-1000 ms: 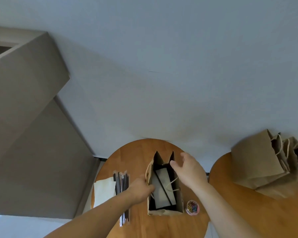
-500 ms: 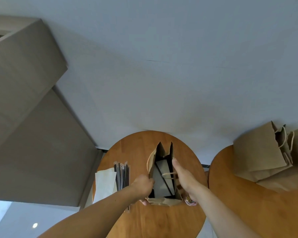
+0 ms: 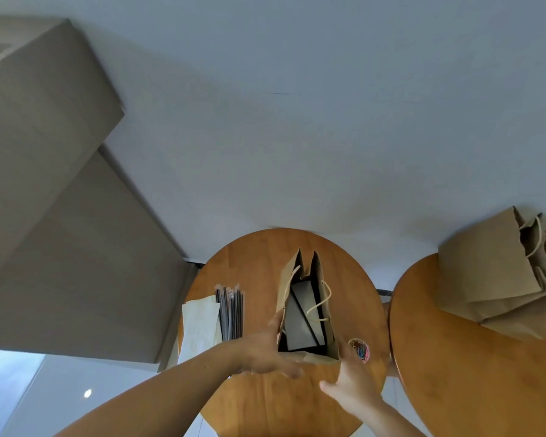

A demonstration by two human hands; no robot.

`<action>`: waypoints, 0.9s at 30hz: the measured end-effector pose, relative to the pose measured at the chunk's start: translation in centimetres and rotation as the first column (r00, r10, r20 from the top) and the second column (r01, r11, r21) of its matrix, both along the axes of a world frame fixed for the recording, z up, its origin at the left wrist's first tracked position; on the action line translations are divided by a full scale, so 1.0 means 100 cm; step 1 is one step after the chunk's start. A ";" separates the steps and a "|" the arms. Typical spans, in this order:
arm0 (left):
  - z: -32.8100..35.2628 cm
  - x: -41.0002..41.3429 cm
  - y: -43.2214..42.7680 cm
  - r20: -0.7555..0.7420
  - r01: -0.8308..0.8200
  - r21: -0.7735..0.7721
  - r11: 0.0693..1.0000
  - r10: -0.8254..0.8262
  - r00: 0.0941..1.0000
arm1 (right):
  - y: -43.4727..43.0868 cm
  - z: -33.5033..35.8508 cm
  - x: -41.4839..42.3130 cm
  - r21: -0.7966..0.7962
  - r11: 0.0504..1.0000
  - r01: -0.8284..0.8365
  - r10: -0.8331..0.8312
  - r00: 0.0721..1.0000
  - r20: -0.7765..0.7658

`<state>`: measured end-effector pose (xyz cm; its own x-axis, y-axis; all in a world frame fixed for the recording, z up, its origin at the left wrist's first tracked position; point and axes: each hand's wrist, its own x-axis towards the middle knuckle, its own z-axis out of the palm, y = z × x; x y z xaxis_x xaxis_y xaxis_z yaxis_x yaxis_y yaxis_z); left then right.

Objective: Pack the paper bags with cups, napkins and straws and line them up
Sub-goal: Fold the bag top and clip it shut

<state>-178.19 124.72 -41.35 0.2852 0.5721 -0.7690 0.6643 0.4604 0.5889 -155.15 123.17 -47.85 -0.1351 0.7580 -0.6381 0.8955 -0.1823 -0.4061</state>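
While a tall grey cabinet [image 3: 54,216] fills the far left against the pale wall, the round wooden surface [image 3: 259,269] sits in the middle with the packing things on it. At its left edge lies a stack of white napkins [image 3: 200,326], and just beside them on the right a bundle of dark wrapped straws [image 3: 230,310] lies lengthwise. Next comes the left hand [image 3: 262,354], fingers spread and flat, pressed against the near left corner of the paper bag [image 3: 323,298] without closing around it. That bag stands upright and open near the centre of the surface, its twine handles hanging loose and pale flat items showing inside. Right of it, the right hand [image 3: 352,383] is open too, fingers loosely spread at the bag's near right corner; whether it touches the paper I cannot tell. Just beyond that hand sits a small round tub of coloured clips [image 3: 359,350]. Farther right, on a second wooden surface [image 3: 454,373], several brown bags [image 3: 498,272] lie tipped over in a heap.
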 end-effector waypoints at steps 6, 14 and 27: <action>0.001 0.003 0.005 -0.075 -0.046 0.165 0.985 0.059 0.995 | 0.006 0.003 -0.046 0.118 0.937 0.330 -0.309 0.936 -0.167; 0.002 0.005 0.012 0.044 -0.100 0.128 0.987 0.095 0.994 | 0.009 0.008 -0.048 0.161 0.960 0.231 -0.184 0.947 -0.262; 0.006 0.040 0.029 -0.360 -0.095 0.339 0.936 0.222 0.906 | 0.024 0.018 -0.023 0.335 0.928 -0.164 0.247 0.943 -0.224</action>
<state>-174.22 127.61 -40.75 -0.1124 0.8086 -0.5776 0.8009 0.4178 0.4290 -157.49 125.54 -46.02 -0.4369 0.8479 -0.3004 0.7562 0.1654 -0.6330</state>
